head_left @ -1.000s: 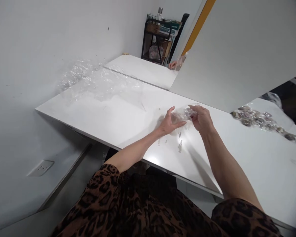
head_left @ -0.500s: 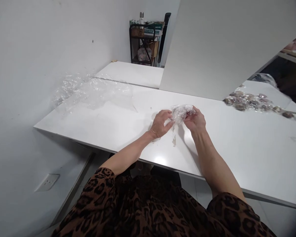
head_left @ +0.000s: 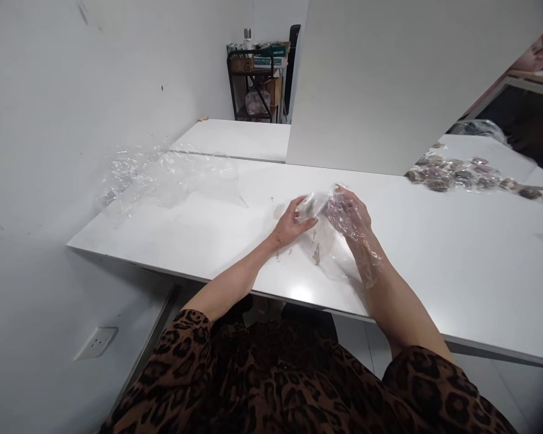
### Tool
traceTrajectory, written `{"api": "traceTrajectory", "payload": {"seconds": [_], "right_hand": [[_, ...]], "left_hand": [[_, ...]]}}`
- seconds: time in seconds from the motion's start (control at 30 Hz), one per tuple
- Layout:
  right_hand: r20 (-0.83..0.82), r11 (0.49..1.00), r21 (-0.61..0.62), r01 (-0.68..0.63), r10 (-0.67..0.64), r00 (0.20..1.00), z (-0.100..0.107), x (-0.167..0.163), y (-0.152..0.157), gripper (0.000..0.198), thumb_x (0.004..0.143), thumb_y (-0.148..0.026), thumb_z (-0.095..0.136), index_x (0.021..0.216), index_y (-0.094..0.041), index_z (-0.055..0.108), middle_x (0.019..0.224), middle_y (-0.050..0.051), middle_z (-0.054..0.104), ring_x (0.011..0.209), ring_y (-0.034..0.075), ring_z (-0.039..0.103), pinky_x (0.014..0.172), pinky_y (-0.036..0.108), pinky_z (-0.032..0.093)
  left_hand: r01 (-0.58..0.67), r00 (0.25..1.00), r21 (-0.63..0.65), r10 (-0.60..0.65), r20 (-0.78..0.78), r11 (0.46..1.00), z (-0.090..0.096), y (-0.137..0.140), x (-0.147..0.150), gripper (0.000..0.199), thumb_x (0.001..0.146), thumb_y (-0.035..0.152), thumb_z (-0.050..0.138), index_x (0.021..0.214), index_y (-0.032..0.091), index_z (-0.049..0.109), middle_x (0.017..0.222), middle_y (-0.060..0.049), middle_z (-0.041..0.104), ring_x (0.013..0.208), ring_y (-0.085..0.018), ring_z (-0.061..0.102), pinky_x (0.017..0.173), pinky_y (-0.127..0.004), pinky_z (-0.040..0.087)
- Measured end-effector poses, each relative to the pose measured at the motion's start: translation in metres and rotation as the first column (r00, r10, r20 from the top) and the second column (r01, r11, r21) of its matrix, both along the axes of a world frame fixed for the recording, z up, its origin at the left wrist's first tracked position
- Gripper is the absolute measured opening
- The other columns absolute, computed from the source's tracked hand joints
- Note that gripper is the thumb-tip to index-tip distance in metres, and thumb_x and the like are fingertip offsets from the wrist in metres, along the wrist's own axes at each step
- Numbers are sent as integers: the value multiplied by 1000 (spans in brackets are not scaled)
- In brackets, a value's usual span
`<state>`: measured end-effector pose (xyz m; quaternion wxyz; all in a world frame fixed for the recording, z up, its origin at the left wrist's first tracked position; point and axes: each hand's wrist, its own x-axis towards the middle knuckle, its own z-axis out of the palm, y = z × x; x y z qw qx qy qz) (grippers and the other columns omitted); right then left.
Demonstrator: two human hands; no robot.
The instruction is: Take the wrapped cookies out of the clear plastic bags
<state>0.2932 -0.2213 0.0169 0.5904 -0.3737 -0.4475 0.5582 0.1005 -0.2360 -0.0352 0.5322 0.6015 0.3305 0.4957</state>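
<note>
Over the white table [head_left: 217, 241], a clear plastic bag [head_left: 337, 256] hangs spread between my two hands. My left hand [head_left: 290, 228] is closed on its left side, fingers and thumb around a bunched part. Something greyish shows through the film there, too blurred to name. On the other side, my right hand [head_left: 355, 212] grips the bag, with the film draped over the fingers and down onto the wrist. Its fingertips are partly veiled by the crinkled plastic. Below the hands, brownish smudges [head_left: 317, 254] mark the tabletop.
A heap of clear plastic [head_left: 172, 178] lies at the table's left by the wall. Several brownish wrapped pieces [head_left: 461, 175] lie at the right back. A large white panel [head_left: 366, 84] stands behind the table. Farther off is a black shelf cart [head_left: 253, 72].
The crumpled plastic between my hands has opened out; its film now falls over my right hand and wrist and down toward the table. The camera view has shifted slightly.
</note>
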Motion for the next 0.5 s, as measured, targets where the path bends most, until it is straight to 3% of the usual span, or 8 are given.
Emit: {"api": "traceTrajectory", "payload": {"seconds": [0.17,0.27,0.37,0.5], "right_hand": [[-81,999,-12,46,-47,996,10,6,0,43,68,-43,92,74,-24,54,63,-5,48,53,9,45,50,26,44],[-36,988,19,156,-155,987,9,19,7,44,66,-42,94,76,-24,55,66,-6,52,55,9,46,51,25,43],[-18,972,67,225,-224,974,9,28,11,47,61,-43,96,71,-23,55,66,-5,55,56,8,46,51,24,42],[18,945,242,221,-232,973,14,26,7,43,66,-42,96,74,-22,59,80,-1,68,73,11,64,60,24,51]], "left_hand": [[197,964,-307,-126,236,931,12,-2,0,56,81,51,88,119,18,65,106,-7,75,82,-17,75,84,-34,59],[263,936,-430,-119,332,864,18,1,-1,42,91,49,80,106,14,66,92,-7,75,78,-20,78,81,-34,60],[189,919,-535,44,392,823,22,4,-1,28,97,38,76,105,14,64,84,-3,72,76,-21,79,88,-39,62],[61,857,-625,279,432,779,23,6,0,28,96,22,76,120,16,64,88,-1,73,73,-16,76,98,-40,61]]}}
